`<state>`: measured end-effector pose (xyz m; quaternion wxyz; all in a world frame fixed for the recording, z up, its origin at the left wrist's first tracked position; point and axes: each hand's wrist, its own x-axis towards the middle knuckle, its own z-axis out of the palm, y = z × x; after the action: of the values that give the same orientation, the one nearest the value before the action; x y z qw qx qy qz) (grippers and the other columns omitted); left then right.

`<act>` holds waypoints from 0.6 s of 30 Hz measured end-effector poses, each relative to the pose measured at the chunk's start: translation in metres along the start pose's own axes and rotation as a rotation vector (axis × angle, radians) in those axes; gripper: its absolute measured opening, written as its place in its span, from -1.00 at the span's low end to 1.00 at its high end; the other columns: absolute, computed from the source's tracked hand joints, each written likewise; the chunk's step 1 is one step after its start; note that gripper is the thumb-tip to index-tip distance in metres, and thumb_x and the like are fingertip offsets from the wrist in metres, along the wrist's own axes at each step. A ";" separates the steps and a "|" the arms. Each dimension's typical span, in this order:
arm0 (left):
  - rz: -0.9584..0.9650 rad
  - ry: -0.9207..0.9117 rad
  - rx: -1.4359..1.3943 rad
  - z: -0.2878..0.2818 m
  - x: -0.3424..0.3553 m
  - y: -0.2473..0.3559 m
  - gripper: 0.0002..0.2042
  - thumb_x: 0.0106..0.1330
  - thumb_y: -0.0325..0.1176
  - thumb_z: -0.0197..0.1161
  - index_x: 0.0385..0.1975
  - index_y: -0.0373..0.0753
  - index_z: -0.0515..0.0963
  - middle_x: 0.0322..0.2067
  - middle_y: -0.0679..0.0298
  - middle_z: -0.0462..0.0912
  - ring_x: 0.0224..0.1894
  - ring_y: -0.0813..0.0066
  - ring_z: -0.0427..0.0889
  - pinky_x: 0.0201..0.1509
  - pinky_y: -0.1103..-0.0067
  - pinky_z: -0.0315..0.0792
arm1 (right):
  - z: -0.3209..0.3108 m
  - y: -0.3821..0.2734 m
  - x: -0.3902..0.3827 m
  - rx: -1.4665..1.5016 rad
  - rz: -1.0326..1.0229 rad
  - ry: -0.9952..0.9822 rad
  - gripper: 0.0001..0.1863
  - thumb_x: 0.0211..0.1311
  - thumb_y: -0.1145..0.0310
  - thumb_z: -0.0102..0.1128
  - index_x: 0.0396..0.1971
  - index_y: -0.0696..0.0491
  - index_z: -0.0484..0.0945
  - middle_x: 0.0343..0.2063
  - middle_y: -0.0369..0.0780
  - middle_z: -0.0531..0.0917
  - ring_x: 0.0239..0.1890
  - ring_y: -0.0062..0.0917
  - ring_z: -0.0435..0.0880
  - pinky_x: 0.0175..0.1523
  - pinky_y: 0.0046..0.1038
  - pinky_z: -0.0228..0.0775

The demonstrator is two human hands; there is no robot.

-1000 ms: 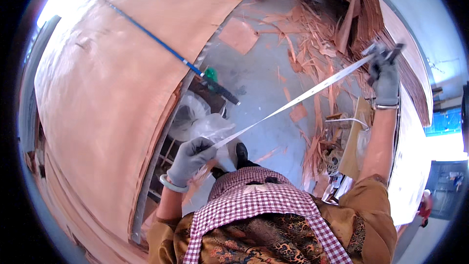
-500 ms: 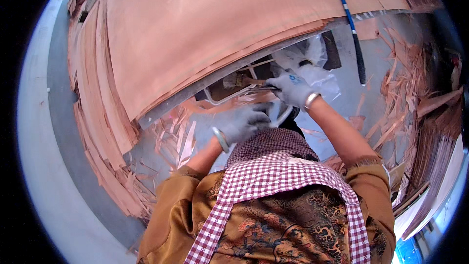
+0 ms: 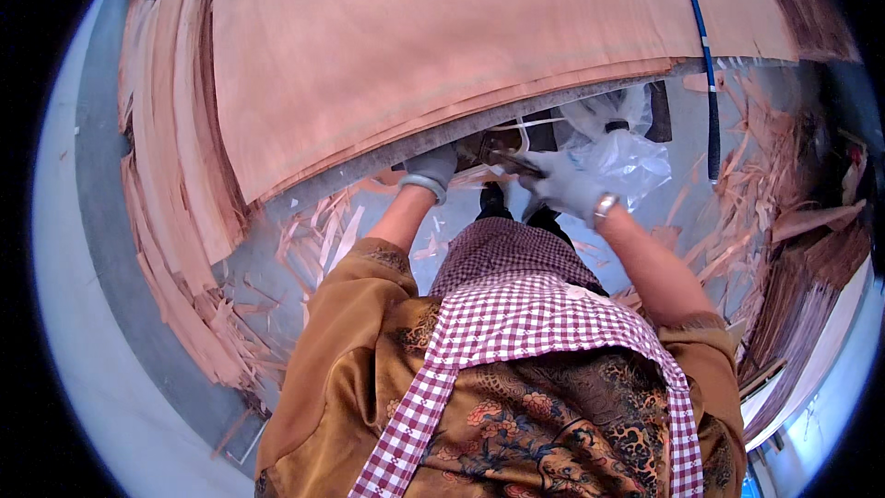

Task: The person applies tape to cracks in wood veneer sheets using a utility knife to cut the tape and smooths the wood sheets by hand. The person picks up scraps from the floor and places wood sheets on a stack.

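Observation:
My left hand (image 3: 431, 166), in a grey glove, reaches to the front edge of a stack of thin wood veneer sheets (image 3: 461, 46). Its fingers go out of sight beneath that edge. Also gloved in grey, my right hand (image 3: 560, 184) is closed around a dark, narrow tool (image 3: 519, 164) whose kind I cannot make out. Beyond the tool, below the stack's edge, part of a white-framed rack or basket (image 3: 525, 136) shows with dark things in it. A clear plastic bag (image 3: 631, 161) hangs right beside my right hand.
A blue rod with a black grip (image 3: 713, 129) lies across the stack and sticks out over its front edge. Long veneer strips (image 3: 175, 129) are piled at the left. Torn veneer scraps (image 3: 737, 194) cover the floor at right, near bundled dark sheets (image 3: 811, 323).
My left hand has moved forward, its fingers passing under the stack's edge. My right hand keeps hold of the dark tool. A white curved piece beneath my hands is out of sight now.

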<state>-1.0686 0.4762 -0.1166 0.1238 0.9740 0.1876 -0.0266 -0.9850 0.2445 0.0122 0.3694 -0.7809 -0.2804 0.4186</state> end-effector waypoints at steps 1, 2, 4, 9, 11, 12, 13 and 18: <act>0.032 -0.018 -0.077 -0.001 0.006 0.001 -0.51 0.32 -0.05 -0.05 0.18 -0.16 0.32 0.21 0.06 0.31 0.27 0.12 0.25 0.31 0.23 0.09 | 0.011 0.006 0.011 -0.139 0.072 0.022 -0.69 0.12 0.41 0.11 -0.09 0.05 0.52 -0.30 -0.03 0.63 -0.26 -0.28 0.62 -0.14 -0.31 0.43; 0.058 -0.037 -0.155 -0.002 0.009 -0.001 -0.51 0.32 -0.04 -0.05 0.18 -0.16 0.32 0.22 0.06 0.30 0.27 0.11 0.24 0.32 0.25 0.10 | 0.016 0.006 0.019 -0.280 0.145 0.037 -0.68 0.10 0.41 0.10 -0.09 0.05 0.52 -0.27 -0.01 0.62 -0.22 -0.21 0.63 -0.12 -0.27 0.43; 0.079 0.012 -0.211 -0.005 0.001 -0.013 -0.58 0.31 -0.04 -0.02 0.03 -0.18 0.44 0.06 0.05 0.46 0.13 0.08 0.39 0.20 0.27 0.23 | 0.016 -0.008 0.027 -0.346 0.116 0.011 -0.66 0.07 0.39 0.09 -0.09 0.05 0.51 -0.22 0.01 0.61 -0.15 -0.13 0.59 -0.07 -0.21 0.42; 0.074 -0.109 -0.008 -0.065 -0.043 -0.034 -0.72 0.24 -0.14 0.06 -0.35 -0.21 0.59 -0.36 0.05 0.63 -0.27 0.01 0.58 -0.19 0.22 0.42 | -0.012 -0.017 0.040 -0.448 0.149 -0.106 -0.57 0.02 0.36 0.14 -0.02 0.06 0.49 -0.12 0.01 0.58 -0.05 -0.14 0.56 0.01 -0.25 0.41; -0.101 -0.107 -0.018 -0.080 -0.079 -0.073 -0.76 0.21 -0.22 0.06 -0.42 -0.24 0.59 -0.42 0.01 0.61 -0.31 -0.01 0.58 -0.23 0.22 0.43 | -0.013 0.001 0.036 -0.462 0.104 -0.048 -0.56 0.01 0.34 0.16 -0.02 0.06 0.49 -0.14 0.01 0.59 -0.06 -0.13 0.56 0.02 -0.24 0.39; -0.221 -0.066 -0.003 -0.091 -0.105 -0.100 -0.78 0.18 -0.29 0.05 -0.46 -0.26 0.59 -0.45 -0.03 0.59 -0.34 -0.03 0.58 -0.24 0.22 0.43 | -0.011 0.007 0.035 -0.427 0.099 -0.033 -0.58 0.01 0.38 0.14 -0.03 0.07 0.49 -0.14 0.02 0.59 -0.06 -0.12 0.56 0.01 -0.24 0.39; -0.334 -0.004 0.032 -0.081 -0.149 -0.159 -0.77 0.19 -0.28 0.04 -0.49 -0.31 0.56 -0.45 -0.08 0.59 -0.32 -0.06 0.57 -0.22 0.21 0.43 | -0.009 0.008 0.036 -0.446 0.075 -0.037 -0.58 0.02 0.39 0.15 -0.04 0.08 0.49 -0.15 0.03 0.59 -0.08 -0.12 0.57 -0.02 -0.25 0.40; -1.185 -0.252 0.168 -0.131 -0.370 -0.316 -0.65 0.22 -0.13 0.05 -0.26 -0.30 0.59 -0.27 -0.07 0.62 -0.18 0.02 0.61 -0.11 0.29 0.44 | -0.007 0.013 0.041 -0.376 0.057 -0.071 -0.63 0.04 0.44 0.16 -0.08 0.11 0.51 -0.25 0.00 0.62 -0.19 -0.20 0.62 -0.16 -0.31 0.45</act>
<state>-1.5290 0.6603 -0.0268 0.0318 0.6999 0.6786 -0.2206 -0.9574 0.2653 -0.0144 0.1949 -0.8283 -0.3445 0.3965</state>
